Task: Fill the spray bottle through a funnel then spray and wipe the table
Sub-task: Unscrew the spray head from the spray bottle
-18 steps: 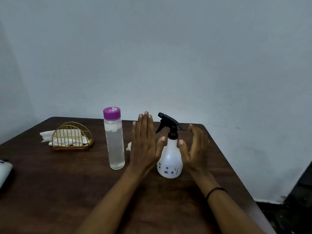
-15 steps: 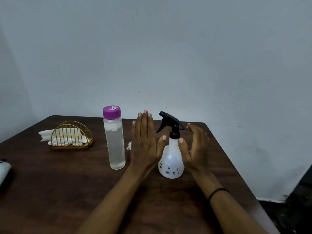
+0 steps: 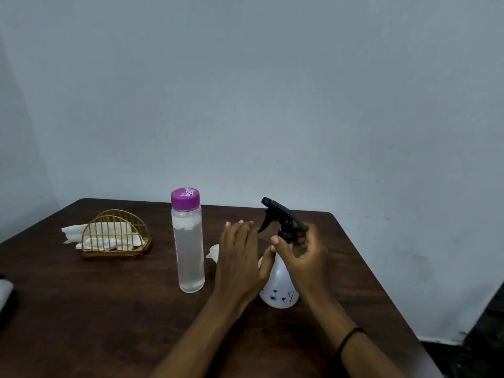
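A white spray bottle with a black trigger head stands upright on the dark wooden table. My right hand curls round the bottle's neck just under the black cap. My left hand is flat with straight fingers, its thumb touching the bottle's left side. A clear water bottle with a purple lid stands to the left. A small white funnel lies behind my left hand, mostly hidden.
A gold wire holder with white tissues sits at the back left. A pale object lies at the left edge. The table's right edge runs close beside my right forearm, with a wall behind.
My right hand has risen from beside the bottle's body to its neck, and its fingers have curled round it. My left hand stays flat, now touching the bottle with its thumb.
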Tool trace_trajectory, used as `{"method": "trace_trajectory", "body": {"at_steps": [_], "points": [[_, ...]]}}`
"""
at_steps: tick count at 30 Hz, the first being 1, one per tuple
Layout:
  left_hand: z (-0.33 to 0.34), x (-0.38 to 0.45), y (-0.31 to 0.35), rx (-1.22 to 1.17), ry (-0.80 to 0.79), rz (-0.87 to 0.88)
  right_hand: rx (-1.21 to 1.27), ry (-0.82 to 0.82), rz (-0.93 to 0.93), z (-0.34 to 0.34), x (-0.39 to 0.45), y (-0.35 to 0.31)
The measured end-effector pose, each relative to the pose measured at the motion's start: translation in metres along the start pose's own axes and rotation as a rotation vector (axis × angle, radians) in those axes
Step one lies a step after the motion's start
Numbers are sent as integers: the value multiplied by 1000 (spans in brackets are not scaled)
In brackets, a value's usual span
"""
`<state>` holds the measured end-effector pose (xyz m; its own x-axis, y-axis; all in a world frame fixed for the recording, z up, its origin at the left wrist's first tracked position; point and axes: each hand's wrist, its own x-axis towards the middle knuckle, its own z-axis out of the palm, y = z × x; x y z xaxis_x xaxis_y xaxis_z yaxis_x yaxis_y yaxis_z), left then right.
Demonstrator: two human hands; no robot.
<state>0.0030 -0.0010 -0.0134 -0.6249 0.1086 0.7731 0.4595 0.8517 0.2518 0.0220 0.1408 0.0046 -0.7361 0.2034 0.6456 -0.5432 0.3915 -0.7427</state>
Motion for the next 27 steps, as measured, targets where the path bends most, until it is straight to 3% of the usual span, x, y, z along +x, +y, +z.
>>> {"method": "trace_trajectory", "body": {"at_steps": [5, 9, 17, 27], "points": [[-8, -3, 2, -171, -79, -84, 105, 20, 75, 5, 4, -5], [-7, -8, 13, -344, -232, -13, 143, 35, 116, 8, 3, -4], [5, -7, 21, -483, -252, -128, 186, 69, 130, 7, 2, -2], [2, -7, 23, -502, -264, -173, 329, -85, 154, 2, -3, 2]]}}
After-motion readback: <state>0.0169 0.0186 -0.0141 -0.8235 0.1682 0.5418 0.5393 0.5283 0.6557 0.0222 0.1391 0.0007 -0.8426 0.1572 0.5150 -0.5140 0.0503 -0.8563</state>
